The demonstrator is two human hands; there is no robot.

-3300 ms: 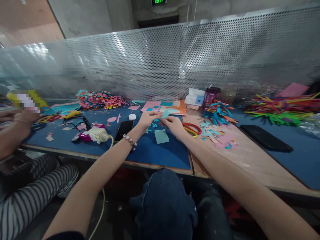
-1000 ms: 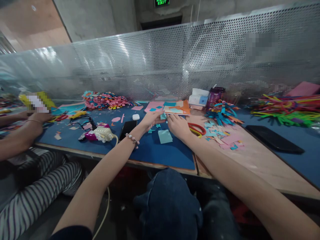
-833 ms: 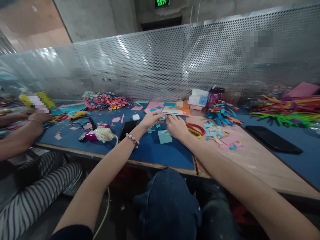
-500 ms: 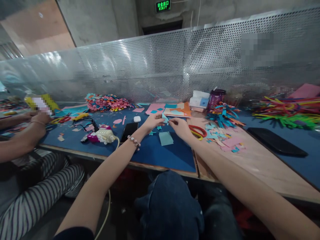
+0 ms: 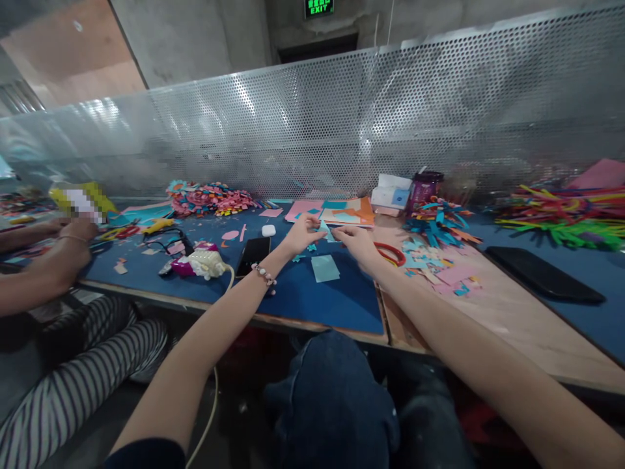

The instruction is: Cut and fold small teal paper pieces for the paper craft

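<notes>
A small folded piece of light blue paper is held up over the blue table mat. My left hand, a beaded bracelet at its wrist, pinches it from the left. From the other side my right hand has thumb and forefinger closed at the paper's right edge; the exact contact is too small to make out. Just below the hands lies a stack of square light blue paper sheets. Small blue paper cut-outs rest beside my left hand. Red-handled scissors sit partly behind my right wrist.
A black phone, white earbud case and power strip lie left. Paper scraps, a tissue pack and a purple cup are right. Another person's hand works far left. A perforated metal screen stands behind.
My right fingers have closed in on the folded paper's edge, and the paper now stands more upright between my hands. The view has shifted slightly.
</notes>
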